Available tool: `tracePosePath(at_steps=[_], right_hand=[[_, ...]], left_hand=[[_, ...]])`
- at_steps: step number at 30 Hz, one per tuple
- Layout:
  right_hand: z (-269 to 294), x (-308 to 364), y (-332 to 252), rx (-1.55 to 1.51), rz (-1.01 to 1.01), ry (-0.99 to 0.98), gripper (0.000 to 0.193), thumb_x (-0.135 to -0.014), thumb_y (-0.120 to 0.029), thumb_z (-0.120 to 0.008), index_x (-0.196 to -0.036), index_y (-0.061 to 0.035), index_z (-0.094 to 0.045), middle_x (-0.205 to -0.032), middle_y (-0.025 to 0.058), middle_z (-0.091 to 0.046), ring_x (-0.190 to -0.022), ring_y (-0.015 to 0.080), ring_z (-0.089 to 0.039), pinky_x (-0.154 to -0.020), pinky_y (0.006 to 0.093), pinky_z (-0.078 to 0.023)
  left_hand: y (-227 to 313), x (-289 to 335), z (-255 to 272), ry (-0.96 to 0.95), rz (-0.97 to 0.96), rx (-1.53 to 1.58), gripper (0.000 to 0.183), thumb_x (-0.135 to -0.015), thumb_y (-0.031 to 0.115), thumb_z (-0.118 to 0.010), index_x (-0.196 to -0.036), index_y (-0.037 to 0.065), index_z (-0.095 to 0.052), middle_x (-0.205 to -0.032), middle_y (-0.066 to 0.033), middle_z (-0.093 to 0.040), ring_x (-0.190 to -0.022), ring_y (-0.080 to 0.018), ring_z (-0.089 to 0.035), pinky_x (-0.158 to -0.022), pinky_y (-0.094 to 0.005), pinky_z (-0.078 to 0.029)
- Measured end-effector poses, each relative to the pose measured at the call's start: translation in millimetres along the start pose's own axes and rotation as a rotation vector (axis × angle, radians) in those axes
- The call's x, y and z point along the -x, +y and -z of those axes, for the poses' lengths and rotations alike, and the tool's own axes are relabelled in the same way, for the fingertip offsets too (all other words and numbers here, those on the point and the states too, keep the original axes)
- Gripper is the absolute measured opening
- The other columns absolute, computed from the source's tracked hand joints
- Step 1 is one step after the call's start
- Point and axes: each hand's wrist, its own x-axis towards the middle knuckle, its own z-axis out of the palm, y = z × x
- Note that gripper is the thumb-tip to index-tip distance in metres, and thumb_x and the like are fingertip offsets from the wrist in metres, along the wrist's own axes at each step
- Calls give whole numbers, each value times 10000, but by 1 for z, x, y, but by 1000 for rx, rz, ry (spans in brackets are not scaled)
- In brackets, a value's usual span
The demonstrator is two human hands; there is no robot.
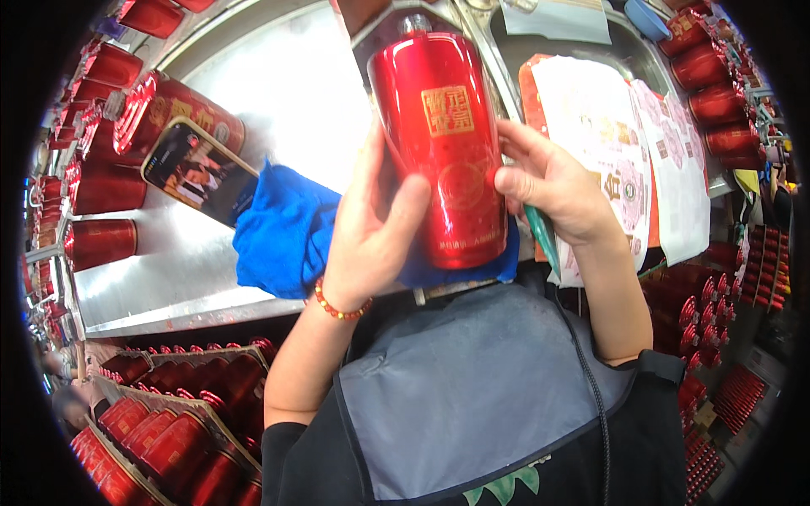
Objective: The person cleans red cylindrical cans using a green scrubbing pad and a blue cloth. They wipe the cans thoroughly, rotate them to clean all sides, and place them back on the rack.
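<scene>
A glossy red bottle [460, 160] with a gold square emblem on its front and a clear neck at its far end is between my two hands. My left hand [371, 219] is wrapped along its left side, thumb toward the front. On the right side, my right hand [553, 181] presses it with thumb and fingers. A slim green tool [542, 240], its kind unclear, sticks out from under the right palm. Beneath the bottle's near end lies a bunched blue cloth [287, 228].
A phone [198, 169] leans against a red bottle [190, 114] on the metal worktop [278, 84]. Printed sheets [591, 126] lie to the right. More red bottles crowd the left edge [101, 240], the right edge [713, 105] and boxes [181, 422] at lower left.
</scene>
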Motion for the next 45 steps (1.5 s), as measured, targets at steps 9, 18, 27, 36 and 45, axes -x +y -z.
tracePosePath(at_steps=[9,18,27,36,45], right_hand=[[-4,-2,-9,-40,-48,-7,748,-912,-205,-819,-1509,33,-436,-1266,104,-625,-866,63,-607,-747,222,-504],[0,-2,-5,-40,-31,-26,688,-934,-194,-794,-1500,10,-461,-1283,99,-632,-922,73,-620,-782,233,-508],[1,0,-40,121,353,296,337,-989,-136,-678,-1300,-12,-641,-1106,48,-706,-1031,91,-653,-928,253,-525],[-4,-11,-81,791,567,234,278,-882,-122,-782,-1144,-38,-741,-923,20,-734,-787,65,-677,-674,198,-528],[1,15,-27,396,333,161,221,-891,-59,-766,-1095,20,-736,-932,54,-726,-839,105,-694,-728,264,-577]], left_hand=[[1,9,-2,-59,-21,-235,1121,-839,336,-834,-1620,-62,-135,-1563,-263,-355,-1451,-374,-378,-1184,-457,-338],[0,10,-4,-52,-19,-267,1149,-836,372,-828,-1624,-59,-112,-1557,-265,-353,-1418,-365,-389,-1181,-462,-325],[-3,10,-4,-49,-23,-238,1126,-840,348,-825,-1626,-46,-122,-1534,-245,-358,-1423,-357,-391,-1178,-450,-326],[-6,12,-6,24,-16,-210,1084,-837,331,-820,-1613,-59,-174,-1557,-237,-372,-1422,-340,-424,-1180,-428,-331],[-3,13,-9,23,10,-182,1040,-844,317,-807,-1608,-44,-199,-1505,-183,-413,-1380,-287,-454,-1154,-410,-363]])
